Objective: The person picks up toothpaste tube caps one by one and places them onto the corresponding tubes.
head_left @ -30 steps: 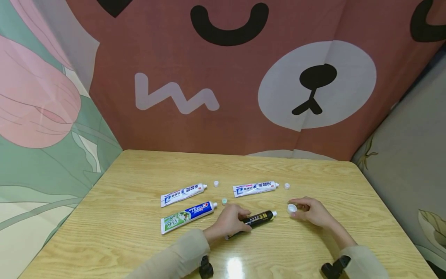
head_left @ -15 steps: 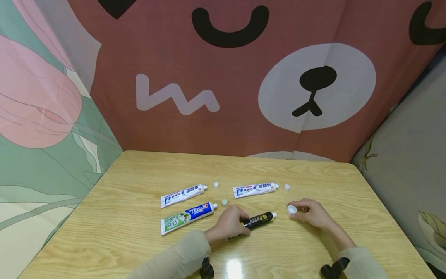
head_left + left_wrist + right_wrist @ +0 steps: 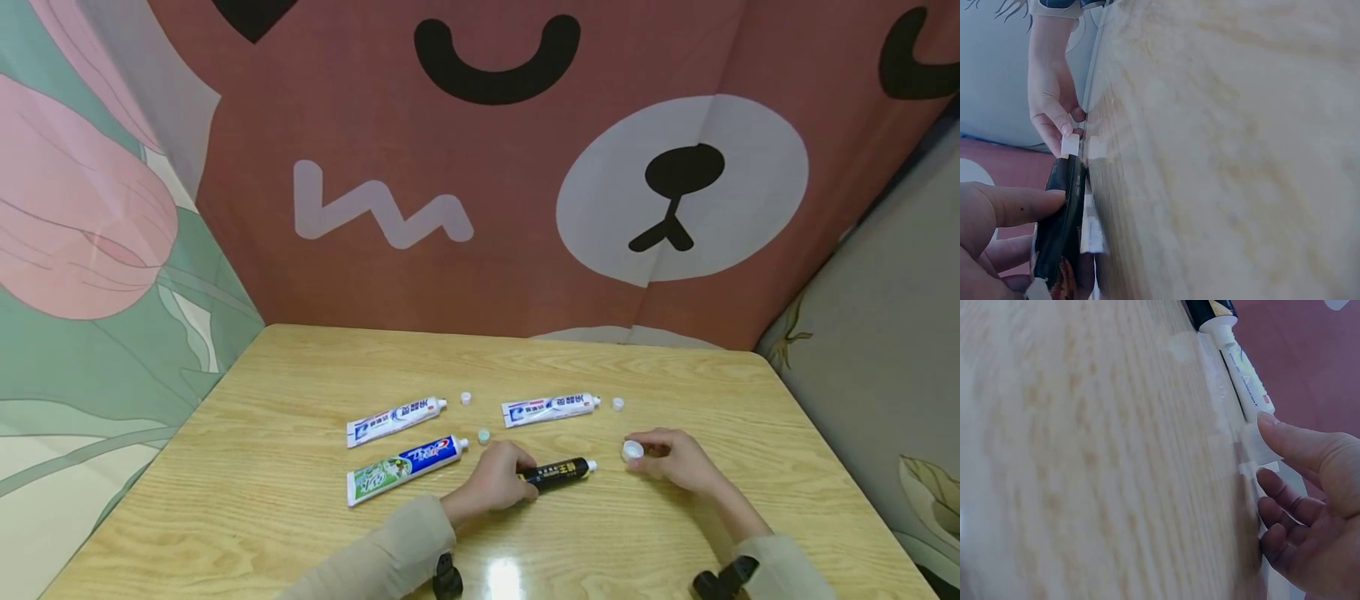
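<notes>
My left hand (image 3: 495, 477) grips a black toothpaste tube (image 3: 558, 473) around its rear part. The tube's uncapped white nozzle points right. In the left wrist view, the thumb lies along the dark tube (image 3: 1063, 219) just above the wood. Across a small gap from the nozzle, my right hand (image 3: 678, 457) pinches a white cap (image 3: 632, 451) between thumb and fingers, its hollow side facing the head camera. Close up in the right wrist view, the cap (image 3: 1260, 444) is partly covered by the thumb, and the other fingers are curled below.
Behind lie two white toothpaste tubes (image 3: 396, 422) (image 3: 551, 409), each with a small white cap (image 3: 466, 398) (image 3: 618, 404) near its nozzle. A green-and-blue tube (image 3: 405, 471) lies left of my left hand, a pale green cap (image 3: 483, 436) beyond its nozzle. Fabric (image 3: 375, 292) hangs behind the table.
My right hand has shifted slightly right with the white cap, widening the gap to the nozzle a little. The left hand keeps its hold on the black tube, nearly still.
</notes>
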A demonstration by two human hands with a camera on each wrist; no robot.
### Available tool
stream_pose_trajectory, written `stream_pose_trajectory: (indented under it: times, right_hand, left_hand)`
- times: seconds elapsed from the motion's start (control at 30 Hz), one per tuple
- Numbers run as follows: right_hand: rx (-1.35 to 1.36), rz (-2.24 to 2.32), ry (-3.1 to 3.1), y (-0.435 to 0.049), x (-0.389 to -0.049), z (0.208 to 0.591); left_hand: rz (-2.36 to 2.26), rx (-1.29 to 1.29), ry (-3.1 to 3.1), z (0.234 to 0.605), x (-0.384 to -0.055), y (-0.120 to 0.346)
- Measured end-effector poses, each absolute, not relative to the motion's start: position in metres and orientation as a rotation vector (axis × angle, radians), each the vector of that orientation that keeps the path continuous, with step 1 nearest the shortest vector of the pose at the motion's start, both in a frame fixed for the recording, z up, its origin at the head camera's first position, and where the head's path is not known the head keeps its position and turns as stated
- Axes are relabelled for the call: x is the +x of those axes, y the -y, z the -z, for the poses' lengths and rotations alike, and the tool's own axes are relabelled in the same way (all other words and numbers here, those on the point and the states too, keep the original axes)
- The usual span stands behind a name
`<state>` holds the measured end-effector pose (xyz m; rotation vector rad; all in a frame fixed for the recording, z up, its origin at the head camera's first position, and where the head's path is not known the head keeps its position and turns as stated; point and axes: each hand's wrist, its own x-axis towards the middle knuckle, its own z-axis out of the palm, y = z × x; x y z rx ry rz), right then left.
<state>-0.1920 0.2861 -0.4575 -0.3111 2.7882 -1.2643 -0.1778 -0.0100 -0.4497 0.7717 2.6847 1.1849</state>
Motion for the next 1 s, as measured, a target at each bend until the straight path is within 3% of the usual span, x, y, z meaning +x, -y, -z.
stream_pose_trajectory:
  times: [1.0]
  right_hand:
    - [-0.401,1.448,-2.655,-0.275,-0.184,0.436]
  left_hand:
    - [-1.373,0.836,-2.662,0.436,-0.175,0.006]
